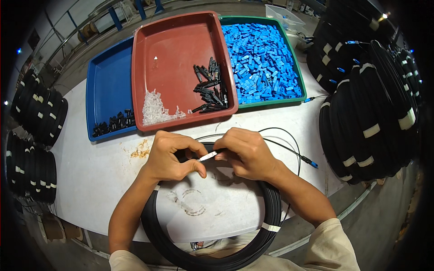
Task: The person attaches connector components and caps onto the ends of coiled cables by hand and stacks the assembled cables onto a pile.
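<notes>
My left hand (174, 156) and my right hand (246, 153) meet over the far side of a black cable coil (270, 203). Between their fingertips is a small white piece (209, 156) with dark marks, perhaps a tape label. The left index finger and thumb close on its left end. Right thumb and fingers pinch its other end, where my fingers partly hide it. The coil lies partly on the table and hangs past the near edge, bound by a white tape band (271, 227). A loose cable end with a black and blue connector (312, 163) lies right of my right hand.
Behind the coil stand a blue tray (108, 86) with black parts, a red tray (181, 45) with clear pieces and black connector bodies, and a green tray (296, 58) full of blue connector pieces. Stacked cable coils (370, 122) flank the white table (90, 180) on both sides.
</notes>
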Action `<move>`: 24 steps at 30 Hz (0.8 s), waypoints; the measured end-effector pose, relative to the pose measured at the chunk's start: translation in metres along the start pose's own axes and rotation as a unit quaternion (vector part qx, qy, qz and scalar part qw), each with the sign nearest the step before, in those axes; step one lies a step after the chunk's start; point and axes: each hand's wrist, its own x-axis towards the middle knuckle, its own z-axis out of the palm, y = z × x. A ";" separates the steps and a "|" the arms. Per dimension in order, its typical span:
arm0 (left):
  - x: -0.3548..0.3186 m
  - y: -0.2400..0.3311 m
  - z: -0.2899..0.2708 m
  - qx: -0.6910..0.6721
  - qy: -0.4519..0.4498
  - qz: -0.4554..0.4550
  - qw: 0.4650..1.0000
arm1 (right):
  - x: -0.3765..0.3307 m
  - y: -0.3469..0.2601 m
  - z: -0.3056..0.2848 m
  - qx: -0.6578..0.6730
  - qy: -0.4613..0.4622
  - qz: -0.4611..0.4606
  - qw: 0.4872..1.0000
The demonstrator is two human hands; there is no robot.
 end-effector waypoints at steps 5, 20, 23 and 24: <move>-0.005 -0.003 -0.008 -0.015 0.000 0.008 1.000 | 0.001 0.000 0.003 0.030 -0.025 -0.004 0.999; 0.039 0.004 -0.011 0.034 0.012 -0.059 0.998 | -0.003 0.001 0.001 -0.014 -0.100 -0.028 0.995; 0.071 0.003 -0.002 0.090 -0.010 -0.007 0.996 | -0.003 0.000 0.002 -0.027 -0.110 -0.040 0.993; 0.082 0.003 0.005 0.100 -0.019 0.021 0.995 | -0.002 -0.003 0.001 -0.023 -0.116 -0.028 0.993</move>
